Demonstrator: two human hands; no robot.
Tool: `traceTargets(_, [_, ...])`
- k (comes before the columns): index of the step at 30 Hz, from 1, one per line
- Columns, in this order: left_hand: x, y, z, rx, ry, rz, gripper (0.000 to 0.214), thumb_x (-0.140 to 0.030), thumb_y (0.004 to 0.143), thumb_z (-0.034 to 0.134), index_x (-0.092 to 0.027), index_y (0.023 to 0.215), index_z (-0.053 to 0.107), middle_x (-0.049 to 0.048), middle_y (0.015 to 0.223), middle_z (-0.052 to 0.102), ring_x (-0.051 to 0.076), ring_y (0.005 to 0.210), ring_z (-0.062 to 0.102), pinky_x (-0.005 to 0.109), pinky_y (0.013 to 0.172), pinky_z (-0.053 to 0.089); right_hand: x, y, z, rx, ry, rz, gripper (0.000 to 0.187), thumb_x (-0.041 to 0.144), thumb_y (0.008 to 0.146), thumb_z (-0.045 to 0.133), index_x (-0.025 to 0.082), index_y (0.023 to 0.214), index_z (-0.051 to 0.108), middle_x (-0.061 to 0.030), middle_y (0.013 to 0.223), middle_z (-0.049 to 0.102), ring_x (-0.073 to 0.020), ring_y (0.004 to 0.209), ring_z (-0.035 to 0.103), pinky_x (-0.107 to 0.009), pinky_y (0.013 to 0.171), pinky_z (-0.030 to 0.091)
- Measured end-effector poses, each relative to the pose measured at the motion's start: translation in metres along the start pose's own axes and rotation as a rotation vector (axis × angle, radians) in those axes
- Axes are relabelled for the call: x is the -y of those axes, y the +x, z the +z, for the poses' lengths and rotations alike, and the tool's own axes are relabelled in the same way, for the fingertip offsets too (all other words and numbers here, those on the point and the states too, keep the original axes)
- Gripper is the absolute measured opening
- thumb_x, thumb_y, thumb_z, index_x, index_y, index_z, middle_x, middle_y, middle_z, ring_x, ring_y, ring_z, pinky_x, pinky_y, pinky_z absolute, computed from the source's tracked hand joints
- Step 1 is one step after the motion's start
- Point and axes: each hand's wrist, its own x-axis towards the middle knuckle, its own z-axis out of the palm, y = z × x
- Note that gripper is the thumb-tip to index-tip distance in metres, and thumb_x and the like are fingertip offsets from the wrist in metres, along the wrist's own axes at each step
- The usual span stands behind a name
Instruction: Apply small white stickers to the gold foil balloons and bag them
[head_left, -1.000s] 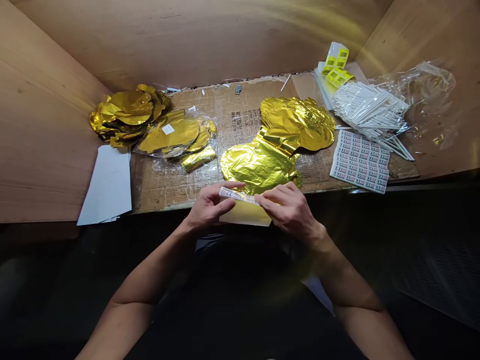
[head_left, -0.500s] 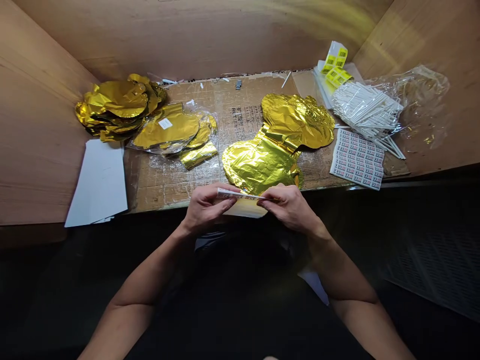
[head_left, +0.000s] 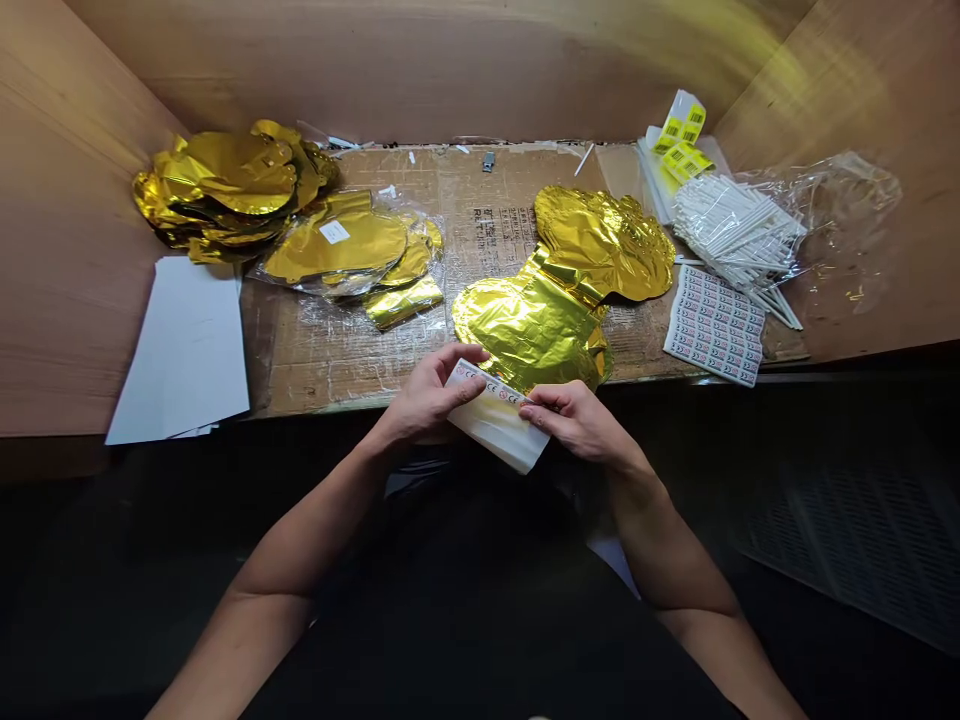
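Observation:
Both hands hold a small sheet of printed labels (head_left: 496, 420) just in front of the table edge. My left hand (head_left: 427, 400) grips its left end with thumb and fingers closed on it. My right hand (head_left: 574, 420) pinches its right end. Right behind the sheet lies a flattened gold foil balloon (head_left: 559, 290) on the cardboard-covered table (head_left: 337, 350).
A pile of gold foil balloons (head_left: 225, 185) and some bagged ones (head_left: 345, 250) lie at the left. White paper (head_left: 184, 350) hangs over the left edge. At the right are a label sheet (head_left: 712, 325), white sticks (head_left: 735, 230) in clear plastic, and yellow barcode stickers (head_left: 679, 140). Wooden walls enclose the table.
The label sheet has tilted so its face shows more and its right end has dropped. Both hands stayed on it, shifting slightly lower and right.

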Motion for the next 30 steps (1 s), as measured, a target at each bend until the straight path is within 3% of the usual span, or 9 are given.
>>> traceTargets(3, [-0.001, 0.002, 0.001, 0.034, 0.117, -0.024, 0.045, -0.052, 0.080, 0.088, -0.015, 0.102, 0.078, 0.0100, 0.106, 0.080, 0.021, 0.087, 0.073, 0.028, 0.073, 0.055, 0.001, -0.001, -0.001, 0.028, -0.064, -0.013, 0.037, 0.045, 0.101, 0.065, 0.016, 0.080, 0.072, 0.0001, 0.070, 0.059, -0.0124, 0.067, 0.048, -0.025, 0.061, 0.037])
traceTargets(5, [-0.001, 0.001, 0.003, 0.021, 0.191, -0.013, 0.038, -0.050, 0.081, 0.088, -0.014, 0.089, 0.078, 0.0066, 0.085, 0.078, 0.017, 0.071, 0.068, 0.026, 0.063, 0.050, 0.003, -0.001, -0.003, 0.030, -0.153, -0.026, 0.034, 0.044, 0.101, 0.067, 0.016, 0.083, 0.075, -0.0001, 0.071, 0.064, -0.0125, 0.066, 0.051, -0.025, 0.062, 0.038])
traceTargets(7, [0.000, 0.000, 0.007, -0.002, 0.268, 0.032, 0.034, -0.049, 0.083, 0.086, -0.015, 0.085, 0.079, 0.0054, 0.076, 0.077, 0.016, 0.065, 0.066, 0.025, 0.058, 0.047, 0.006, 0.000, -0.002, 0.003, -0.248, -0.047, 0.026, 0.044, 0.097, 0.074, 0.018, 0.096, 0.077, -0.0017, 0.080, 0.072, -0.0140, 0.070, 0.058, -0.026, 0.066, 0.042])
traceTargets(9, [0.001, -0.002, 0.012, -0.029, 0.339, 0.102, 0.031, -0.047, 0.086, 0.084, -0.016, 0.087, 0.081, 0.0058, 0.078, 0.079, 0.017, 0.066, 0.067, 0.026, 0.059, 0.048, 0.010, 0.003, 0.000, -0.043, -0.293, -0.069, 0.025, 0.042, 0.096, 0.076, 0.019, 0.103, 0.077, -0.0034, 0.088, 0.076, -0.0154, 0.074, 0.062, -0.026, 0.070, 0.044])
traceTargets(14, [0.005, -0.004, 0.019, -0.116, 0.407, 0.182, 0.029, -0.047, 0.089, 0.080, -0.018, 0.083, 0.079, 0.0048, 0.076, 0.078, 0.017, 0.066, 0.067, 0.026, 0.060, 0.047, 0.007, 0.010, 0.013, -0.121, -0.153, -0.034, 0.034, 0.042, 0.104, 0.063, 0.018, 0.080, 0.067, 0.0004, 0.069, 0.063, -0.0119, 0.062, 0.049, -0.026, 0.062, 0.039])
traceTargets(21, [0.011, -0.001, 0.021, -0.185, 0.355, 0.181, 0.046, -0.051, 0.094, 0.071, -0.018, 0.063, 0.066, 0.0001, 0.056, 0.058, 0.013, 0.055, 0.049, 0.026, 0.055, 0.036, 0.000, 0.008, 0.014, -0.144, -0.126, 0.009, 0.039, 0.045, 0.105, 0.059, 0.018, 0.077, 0.063, 0.0020, 0.066, 0.054, -0.0114, 0.061, 0.042, -0.027, 0.059, 0.034])
traceTargets(25, [0.012, 0.001, 0.022, -0.144, 0.358, 0.163, 0.049, -0.056, 0.099, 0.064, -0.018, 0.068, 0.067, 0.0003, 0.060, 0.054, 0.014, 0.058, 0.045, 0.027, 0.055, 0.033, -0.001, 0.008, 0.010, -0.127, -0.243, -0.010, 0.032, 0.041, 0.108, 0.055, 0.019, 0.091, 0.071, -0.0005, 0.074, 0.066, -0.0144, 0.066, 0.054, -0.029, 0.066, 0.040])
traceTargets(28, [0.015, 0.001, 0.025, -0.135, 0.387, 0.161, 0.052, -0.055, 0.100, 0.063, -0.018, 0.064, 0.059, -0.0013, 0.059, 0.046, 0.012, 0.057, 0.039, 0.027, 0.055, 0.030, -0.003, 0.013, 0.013, -0.253, -0.442, -0.129, 0.023, 0.036, 0.106, 0.060, 0.020, 0.116, 0.074, -0.0069, 0.099, 0.077, -0.0216, 0.088, 0.066, -0.035, 0.082, 0.044])
traceTargets(30, [0.018, 0.001, 0.028, -0.134, 0.399, 0.162, 0.055, -0.053, 0.101, 0.062, -0.019, 0.060, 0.051, -0.0023, 0.058, 0.039, 0.011, 0.056, 0.035, 0.028, 0.054, 0.027, -0.004, 0.016, 0.019, -0.334, -0.534, -0.215, 0.021, 0.034, 0.106, 0.061, 0.020, 0.115, 0.074, -0.0093, 0.104, 0.076, -0.0244, 0.097, 0.066, -0.038, 0.088, 0.044])
